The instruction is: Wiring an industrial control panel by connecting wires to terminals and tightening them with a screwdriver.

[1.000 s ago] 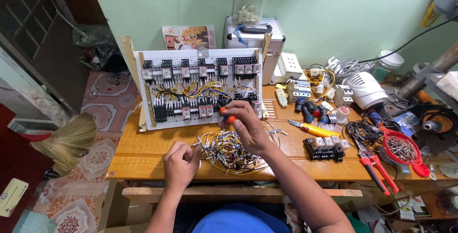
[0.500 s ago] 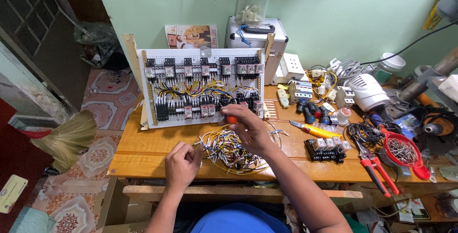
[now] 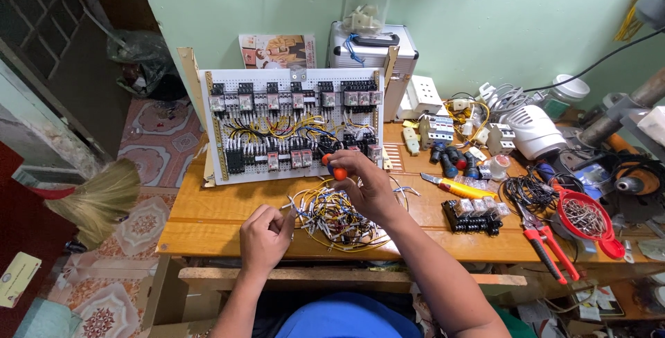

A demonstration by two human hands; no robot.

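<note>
Orange-handled screwdriver (image 3: pixel 337 170) clenched in right hand (image 3: pixel 367 185), tip set against lower row of wiring board (image 3: pixel 294 125), slightly lower and nearer the desk (image 3: pixel 201 220) edge than a second ago. Left hand (image 3: pixel 265 236) closed on ends of loose wire bundle (image 3: pixel 332 217), lying on desk in front of board; position unchanged. Small shift only: looks like same terminal still being worked. Red pliers (image 3: pixel 547 248) idle, well apart at right.

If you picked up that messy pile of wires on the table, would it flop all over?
Probably yes. The wires are thin, loose, curly strands, so they would likely droop and dangle. They look tangled, so most might lift as one clump. It is probably light: the left hand pinches some strands with just fingertips.
</note>
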